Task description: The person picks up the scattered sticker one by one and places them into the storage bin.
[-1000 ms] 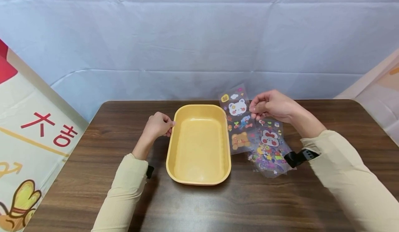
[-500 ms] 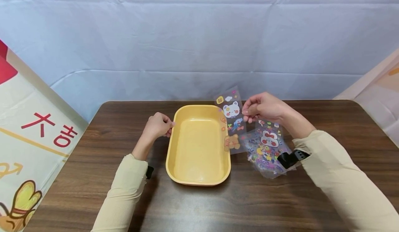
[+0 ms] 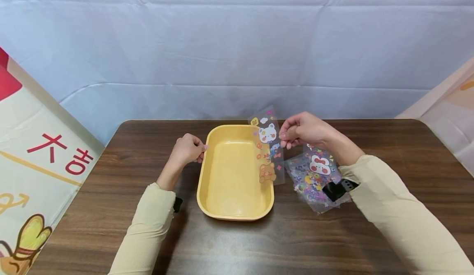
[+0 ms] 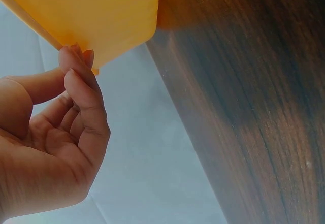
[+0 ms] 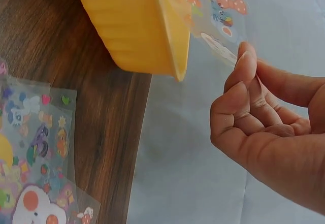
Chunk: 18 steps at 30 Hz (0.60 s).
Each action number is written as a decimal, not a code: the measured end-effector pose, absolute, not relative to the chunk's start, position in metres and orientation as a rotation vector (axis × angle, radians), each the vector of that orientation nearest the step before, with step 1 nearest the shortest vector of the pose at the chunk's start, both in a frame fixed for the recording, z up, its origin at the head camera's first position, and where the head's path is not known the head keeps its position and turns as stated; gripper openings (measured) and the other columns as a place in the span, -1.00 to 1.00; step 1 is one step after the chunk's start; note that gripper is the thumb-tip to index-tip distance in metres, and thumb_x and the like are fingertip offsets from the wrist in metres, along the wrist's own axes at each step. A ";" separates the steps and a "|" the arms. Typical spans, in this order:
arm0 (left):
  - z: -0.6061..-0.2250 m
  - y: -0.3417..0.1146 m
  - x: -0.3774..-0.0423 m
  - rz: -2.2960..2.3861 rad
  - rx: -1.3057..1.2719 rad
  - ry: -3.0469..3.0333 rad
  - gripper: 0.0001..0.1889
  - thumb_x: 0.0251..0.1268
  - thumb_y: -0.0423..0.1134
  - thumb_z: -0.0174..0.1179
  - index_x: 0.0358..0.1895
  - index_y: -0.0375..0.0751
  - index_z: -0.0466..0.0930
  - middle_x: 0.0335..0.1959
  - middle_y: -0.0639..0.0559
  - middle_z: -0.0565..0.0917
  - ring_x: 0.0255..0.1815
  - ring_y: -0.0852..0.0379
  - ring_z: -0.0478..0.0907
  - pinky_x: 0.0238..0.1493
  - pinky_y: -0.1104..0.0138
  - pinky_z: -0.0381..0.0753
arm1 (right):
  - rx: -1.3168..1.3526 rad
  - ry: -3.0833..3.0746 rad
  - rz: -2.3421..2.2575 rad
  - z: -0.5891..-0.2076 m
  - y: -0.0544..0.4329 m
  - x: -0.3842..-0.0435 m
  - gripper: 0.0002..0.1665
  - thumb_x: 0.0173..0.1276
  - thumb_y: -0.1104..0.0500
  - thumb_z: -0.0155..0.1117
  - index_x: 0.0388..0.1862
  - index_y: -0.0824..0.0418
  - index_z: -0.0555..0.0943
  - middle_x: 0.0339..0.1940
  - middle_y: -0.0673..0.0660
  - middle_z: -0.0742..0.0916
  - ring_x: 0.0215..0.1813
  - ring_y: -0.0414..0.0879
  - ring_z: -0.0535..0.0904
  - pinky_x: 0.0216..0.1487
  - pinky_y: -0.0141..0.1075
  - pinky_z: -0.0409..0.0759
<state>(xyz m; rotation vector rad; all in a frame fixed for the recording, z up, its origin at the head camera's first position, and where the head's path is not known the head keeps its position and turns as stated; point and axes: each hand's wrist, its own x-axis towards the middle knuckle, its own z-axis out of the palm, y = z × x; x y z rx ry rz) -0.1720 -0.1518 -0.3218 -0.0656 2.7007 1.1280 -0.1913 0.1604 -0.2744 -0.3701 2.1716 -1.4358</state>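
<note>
Left hand (image 3: pixel 188 148) pinches a yellow, rounded-rectangular tray (image 3: pixel 237 184) by its rim on a brown wood-grain table (image 3: pixel 237 250); right hand (image 3: pixel 305 130) pinches a clear cartoon-sticker sheet (image 3: pixel 267 151) over the tray's right side.

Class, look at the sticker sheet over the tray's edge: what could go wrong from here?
The sticker sheet is thin and pinched only at one side by the right hand, so it might bend or catch on the rim of the tray.

The black wrist strap overlaps the pile of sheets in the head view; if low enough, it could drag them.
</note>
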 end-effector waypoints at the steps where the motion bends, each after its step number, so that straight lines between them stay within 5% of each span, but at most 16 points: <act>1: -0.322 -0.152 -0.172 1.128 -0.066 2.699 -0.69 0.27 -0.27 0.14 -0.64 -0.29 0.56 -0.73 0.00 0.58 -0.66 0.16 0.55 -0.37 0.21 0.61 | -0.368 2.168 -1.435 -0.274 0.159 -0.191 -0.84 0.31 0.40 0.07 -0.24 0.56 0.43 -0.52 0.19 0.66 -0.50 -0.11 0.58 -0.39 -0.32 0.58; 9: -0.322 -0.152 -0.172 1.131 -0.066 2.694 -0.69 0.28 -0.26 0.14 -0.64 -0.29 0.56 -0.73 0.00 0.58 -0.58 0.05 0.59 -0.36 0.20 0.60 | -0.377 2.151 -1.416 -0.273 0.141 -0.191 -0.85 0.30 0.43 0.04 -0.24 0.58 0.43 -0.53 0.20 0.67 -0.52 -0.10 0.58 -0.41 -0.33 0.58; 18: -0.323 -0.152 -0.173 1.131 -0.064 2.699 -0.69 0.27 -0.26 0.14 -0.65 -0.28 0.55 -0.73 0.01 0.58 -0.66 0.16 0.55 -0.37 0.21 0.61 | -0.374 2.164 -1.409 -0.272 0.120 -0.191 -0.88 0.26 0.46 0.01 -0.27 0.53 0.47 -0.53 0.21 0.67 -0.52 -0.08 0.58 -0.41 -0.31 0.57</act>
